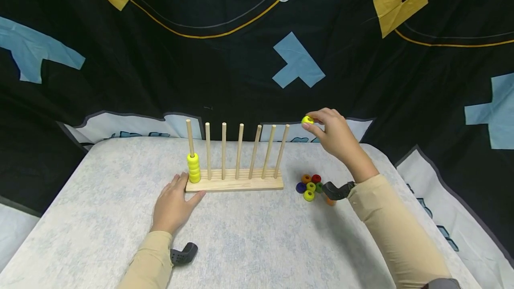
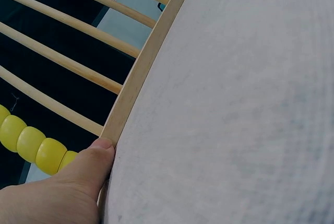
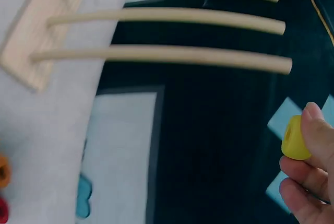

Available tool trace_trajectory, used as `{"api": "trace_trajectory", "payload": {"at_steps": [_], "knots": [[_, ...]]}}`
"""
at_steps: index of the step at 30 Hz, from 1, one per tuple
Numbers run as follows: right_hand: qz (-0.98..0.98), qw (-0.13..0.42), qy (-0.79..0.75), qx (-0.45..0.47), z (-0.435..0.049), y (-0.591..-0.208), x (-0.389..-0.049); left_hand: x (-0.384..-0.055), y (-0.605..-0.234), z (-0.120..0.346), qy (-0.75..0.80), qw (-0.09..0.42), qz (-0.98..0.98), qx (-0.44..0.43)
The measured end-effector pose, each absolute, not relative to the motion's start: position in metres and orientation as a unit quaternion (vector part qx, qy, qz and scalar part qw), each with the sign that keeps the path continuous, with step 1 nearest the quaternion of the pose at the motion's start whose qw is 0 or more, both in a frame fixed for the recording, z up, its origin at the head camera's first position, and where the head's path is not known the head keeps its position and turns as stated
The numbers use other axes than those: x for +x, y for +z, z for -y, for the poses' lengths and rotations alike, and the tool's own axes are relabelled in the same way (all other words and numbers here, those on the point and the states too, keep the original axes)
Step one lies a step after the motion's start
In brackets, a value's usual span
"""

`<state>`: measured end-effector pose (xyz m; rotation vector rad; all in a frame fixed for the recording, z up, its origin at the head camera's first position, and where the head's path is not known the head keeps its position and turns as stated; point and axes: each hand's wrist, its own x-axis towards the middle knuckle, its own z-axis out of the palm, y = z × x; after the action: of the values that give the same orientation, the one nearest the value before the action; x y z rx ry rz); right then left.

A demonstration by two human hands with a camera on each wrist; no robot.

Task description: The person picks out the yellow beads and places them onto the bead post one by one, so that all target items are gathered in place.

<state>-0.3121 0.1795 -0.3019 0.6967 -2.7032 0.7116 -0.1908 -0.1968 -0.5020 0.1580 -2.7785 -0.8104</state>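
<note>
A wooden peg stand carries a row of several upright pegs; yellow beads are stacked on its leftmost peg. My left hand grips the stand's left end, its thumb along the front edge of the base. In the left wrist view the thumb lies against the base close to the yellow beads. Raised to the right of the pegs, my right hand pinches a yellow bead between thumb and fingers. The bead shows its hole in the right wrist view.
Right of the stand, loose beads lie on the pale table: orange, red, blue, green and yellow. Another orange bead lies under the right wrist. A dark patterned curtain hangs behind.
</note>
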Motion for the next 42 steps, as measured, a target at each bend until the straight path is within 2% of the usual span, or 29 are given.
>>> {"api": "trace_trajectory", "payload": {"at_steps": [17,25,30,42], "knots": [[0.892,0.144,0.255,0.344,-0.072,-0.275,-0.319,-0.191,-0.502,0.197,-0.276,0.12,0.952,0.053],[0.882,0.141,0.233,0.384,-0.015,-0.27,-0.309,-0.191,-0.503,0.197,-0.276,0.119,0.952,0.053],[0.882,0.12,0.212,0.404,0.016,-0.27,-0.301,-0.191,-0.502,0.196,-0.275,0.118,0.953,0.054],[0.875,0.088,0.195,0.435,0.05,-0.279,-0.29,-0.191,-0.502,0.197,-0.271,0.108,0.955,0.057]]}}
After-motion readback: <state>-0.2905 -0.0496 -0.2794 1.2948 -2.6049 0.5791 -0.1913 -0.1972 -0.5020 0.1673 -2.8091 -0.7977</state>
